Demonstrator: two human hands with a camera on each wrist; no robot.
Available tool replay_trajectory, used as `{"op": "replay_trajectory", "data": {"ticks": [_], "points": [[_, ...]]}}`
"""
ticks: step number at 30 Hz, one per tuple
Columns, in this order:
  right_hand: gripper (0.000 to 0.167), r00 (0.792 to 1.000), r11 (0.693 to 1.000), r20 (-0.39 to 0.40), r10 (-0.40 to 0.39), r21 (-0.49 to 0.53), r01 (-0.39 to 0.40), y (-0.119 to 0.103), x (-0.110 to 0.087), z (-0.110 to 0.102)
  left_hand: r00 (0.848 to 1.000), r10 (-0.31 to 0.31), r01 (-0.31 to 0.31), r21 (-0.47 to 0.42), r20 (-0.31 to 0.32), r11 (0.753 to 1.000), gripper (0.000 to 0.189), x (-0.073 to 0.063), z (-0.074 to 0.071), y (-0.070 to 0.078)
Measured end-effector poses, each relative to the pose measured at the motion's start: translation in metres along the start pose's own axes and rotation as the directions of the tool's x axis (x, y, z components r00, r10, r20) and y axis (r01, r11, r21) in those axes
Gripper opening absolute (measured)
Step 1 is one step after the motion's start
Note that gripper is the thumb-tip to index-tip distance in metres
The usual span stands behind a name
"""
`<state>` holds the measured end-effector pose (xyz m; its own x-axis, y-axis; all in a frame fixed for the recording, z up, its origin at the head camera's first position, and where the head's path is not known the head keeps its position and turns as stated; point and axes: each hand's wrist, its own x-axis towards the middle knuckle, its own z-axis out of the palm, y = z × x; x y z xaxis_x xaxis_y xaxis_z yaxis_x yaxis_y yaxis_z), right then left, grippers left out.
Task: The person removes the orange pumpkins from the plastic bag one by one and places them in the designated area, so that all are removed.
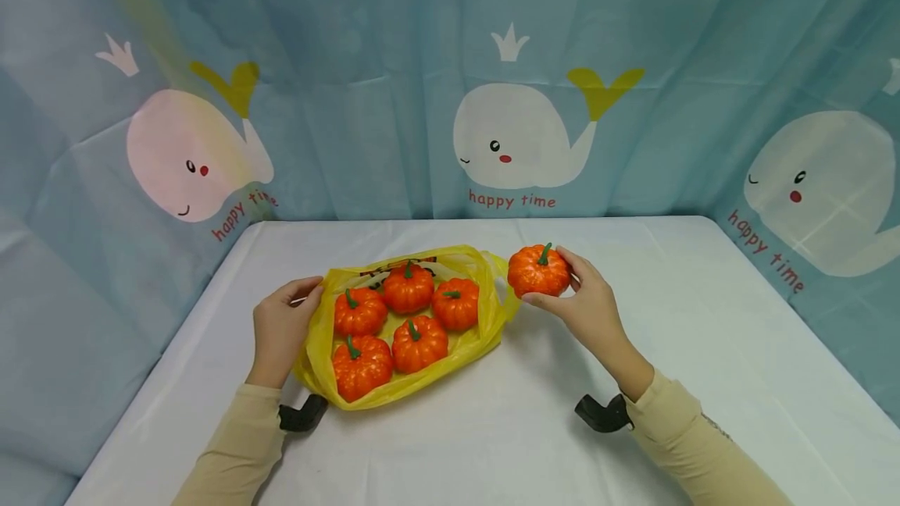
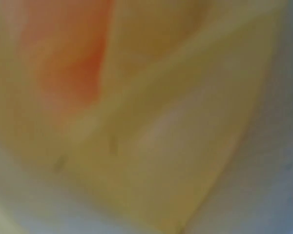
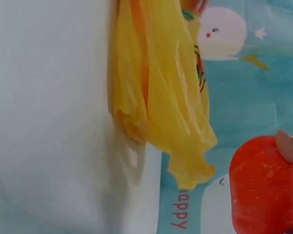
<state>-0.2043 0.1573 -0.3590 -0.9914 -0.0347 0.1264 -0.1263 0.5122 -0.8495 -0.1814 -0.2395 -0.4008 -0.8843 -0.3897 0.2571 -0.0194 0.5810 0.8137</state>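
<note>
In the head view a yellow plastic bag [image 1: 401,393] lies opened out on the table, with several small orange pumpkins [image 1: 419,343] inside it. My left hand [image 1: 281,326] pinches the bag's left edge between thumb and fingers. To the right of the bag, my right hand [image 1: 583,295] grips another small pumpkin [image 1: 537,272] with a green stem, held above the table. The right wrist view shows that held pumpkin [image 3: 263,187] at lower right, beside the bag [image 3: 171,83]. Blurred yellow plastic [image 2: 185,126] fills most of the left wrist view.
A white cloth covers the table [image 1: 457,451]. Behind and at both sides hangs a blue curtain [image 1: 351,139] printed with whales. Black wrist mounts [image 1: 603,414] stick out from the beige sleeves [image 1: 675,420].
</note>
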Motion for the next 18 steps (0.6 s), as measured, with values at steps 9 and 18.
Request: {"op": "replay_trajectory", "data": {"ticks": [9, 18], "points": [[0.096, 0.999, 0.999, -0.009, 0.036, -0.014, -0.036, 0.006, 0.003, -0.010, 1.000, -0.015, 0.015, 0.000, 0.002, 1.000, 0.029, 0.000, 0.000, 0.000], [0.096, 0.998, 0.998, -0.037, 0.049, -0.035, -0.050, 0.016, 0.016, -0.014, 1.000, -0.028, 0.028, -0.007, -0.005, 1.000, 0.029, 0.000, -0.001, 0.000]]}}
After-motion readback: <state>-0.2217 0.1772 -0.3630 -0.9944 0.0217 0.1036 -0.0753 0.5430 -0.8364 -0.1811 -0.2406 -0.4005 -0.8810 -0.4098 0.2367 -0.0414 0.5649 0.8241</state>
